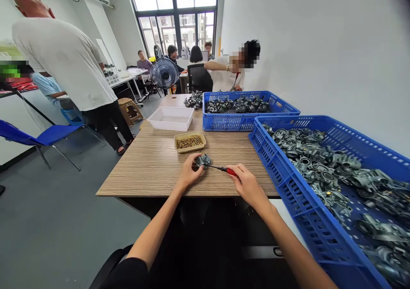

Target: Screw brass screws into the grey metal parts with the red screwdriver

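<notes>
Just below the middle of the frame, the left hand (188, 173) pinches a small grey metal part (203, 160) at its fingertips, holding it on the wooden table (153, 165). The right hand (246, 184) is closed around the red handle of a screwdriver (224, 169), whose dark shaft runs left to the part; the tip seems to touch it, though it is too small to be sure. Just above sits a tan tray of brass screws (189, 142). No writing or labels can be read.

Matt metal part (203, 160), wood-grain table (153, 165).
</notes>
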Demonstrator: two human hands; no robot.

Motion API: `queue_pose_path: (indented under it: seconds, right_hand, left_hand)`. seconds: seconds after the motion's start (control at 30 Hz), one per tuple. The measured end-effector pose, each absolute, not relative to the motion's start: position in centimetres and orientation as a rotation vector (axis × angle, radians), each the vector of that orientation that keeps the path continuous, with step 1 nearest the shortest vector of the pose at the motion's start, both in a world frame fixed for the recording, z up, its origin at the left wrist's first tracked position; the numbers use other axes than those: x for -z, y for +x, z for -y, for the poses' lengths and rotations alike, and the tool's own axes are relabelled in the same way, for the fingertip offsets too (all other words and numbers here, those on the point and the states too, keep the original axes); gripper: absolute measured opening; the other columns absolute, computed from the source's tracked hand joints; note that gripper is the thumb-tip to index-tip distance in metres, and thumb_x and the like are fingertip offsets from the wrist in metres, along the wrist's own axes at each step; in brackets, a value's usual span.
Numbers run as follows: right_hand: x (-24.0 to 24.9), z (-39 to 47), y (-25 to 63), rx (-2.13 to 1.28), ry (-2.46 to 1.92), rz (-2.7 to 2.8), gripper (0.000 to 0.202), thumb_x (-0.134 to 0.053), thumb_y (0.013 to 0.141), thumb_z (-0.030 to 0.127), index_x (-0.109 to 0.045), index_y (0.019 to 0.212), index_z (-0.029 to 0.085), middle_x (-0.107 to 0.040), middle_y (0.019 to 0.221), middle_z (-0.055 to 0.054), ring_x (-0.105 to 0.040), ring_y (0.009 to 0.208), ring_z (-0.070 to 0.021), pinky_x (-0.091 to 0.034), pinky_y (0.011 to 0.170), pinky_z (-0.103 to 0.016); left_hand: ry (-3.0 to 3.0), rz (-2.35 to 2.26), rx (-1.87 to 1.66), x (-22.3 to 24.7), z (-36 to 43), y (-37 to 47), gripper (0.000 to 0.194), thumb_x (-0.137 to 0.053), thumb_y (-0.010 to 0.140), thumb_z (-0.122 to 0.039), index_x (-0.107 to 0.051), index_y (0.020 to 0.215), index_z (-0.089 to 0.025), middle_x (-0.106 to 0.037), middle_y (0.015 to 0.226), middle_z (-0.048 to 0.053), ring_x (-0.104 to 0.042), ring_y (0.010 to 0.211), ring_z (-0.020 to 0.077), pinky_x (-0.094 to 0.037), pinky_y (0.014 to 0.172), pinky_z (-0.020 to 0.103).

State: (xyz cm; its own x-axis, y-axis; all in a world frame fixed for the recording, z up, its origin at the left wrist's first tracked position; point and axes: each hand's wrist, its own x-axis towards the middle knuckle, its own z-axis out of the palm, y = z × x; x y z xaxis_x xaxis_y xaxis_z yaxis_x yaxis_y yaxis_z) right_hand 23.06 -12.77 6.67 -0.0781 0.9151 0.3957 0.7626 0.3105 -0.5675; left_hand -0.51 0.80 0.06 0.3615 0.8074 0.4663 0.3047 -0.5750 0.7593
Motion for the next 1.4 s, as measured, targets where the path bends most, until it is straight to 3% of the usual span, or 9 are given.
queue_pose_path:
  seconds: [0.47,1.4]
  right_hand:
    - [-7.5,13.6,22.0,-0.027,-1.577,2.011,0.033,-0.043,0.104,0.02,-0.059,0.131,0.03,-0.062,0.102,-0.007,-0.062,0.098,-0.0254,-0.051,0.082,-0.036]
    - [-8.2,13.9,21.5,-0.053,-1.667,2.007,0.024,-0.047,0.105,0.022,-0.059,0.127,0.025,-0.062,0.103,-0.005,-0.062,0.098,-0.0215,-0.05,0.081,-0.032]
  left_hand:
    - [2.061,-0.928,-1.176,-0.3,-0.6,-0.5,0.048,-0.064,0.085,-0.021,-0.057,0.132,-0.025,-0.063,0.132,0.008,-0.062,0.117,0.0219,-0.058,0.086,0.033]
    - [2.089,-0.918,-1.182,0.0,-0.8,-0.7,0.047,-0.066,0.087,-0.024,-0.057,0.133,-0.023,-0.063,0.132,0.009,-0.062,0.118,0.0234,-0.059,0.088,0.035]
